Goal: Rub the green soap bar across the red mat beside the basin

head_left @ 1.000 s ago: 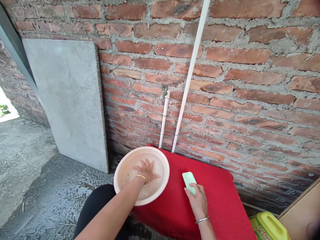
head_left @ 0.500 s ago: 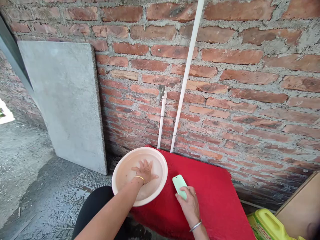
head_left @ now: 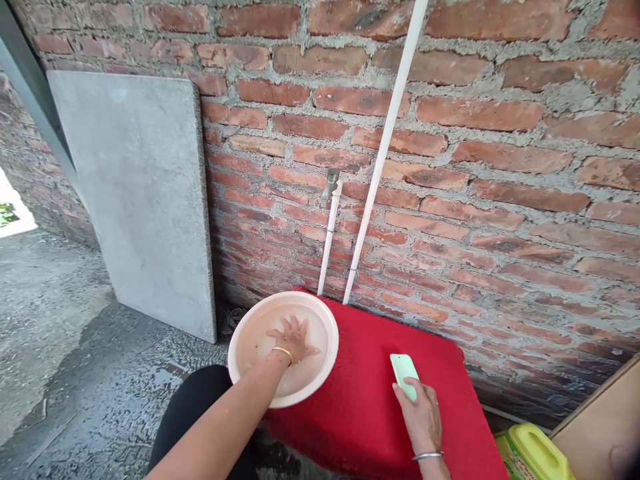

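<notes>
My left hand point(head_left: 295, 339) is spread with fingers apart in the cloudy water of a pale pink basin point(head_left: 330, 365). A gold-coloured bangle sits on that wrist. My right hand point(head_left: 423, 410) grips an oblong mint-green scrub brush point(head_left: 404, 375) by its near end, thumb on one side and fingers on the other. A small hole shows at the brush's far end; its underside is hidden. Beneath the brush spreads a thick red cloth or mat point(head_left: 360, 393), and the basin rests at its left end.
Against the brick wall point(head_left: 280, 127) leans a grey slab point(head_left: 135, 200). A tap point(head_left: 331, 183) on a short white pipe and a long white pipe point(head_left: 383, 153) stand behind the mat. At lower right are a yellow jug point(head_left: 534, 453) and a cardboard box point(head_left: 605, 420). The floor point(head_left: 115, 373) at left is wet.
My right hand has moved to the right over the red mat with the brush in it. The left hand stays spread in the basin. The view has shifted slightly.
</notes>
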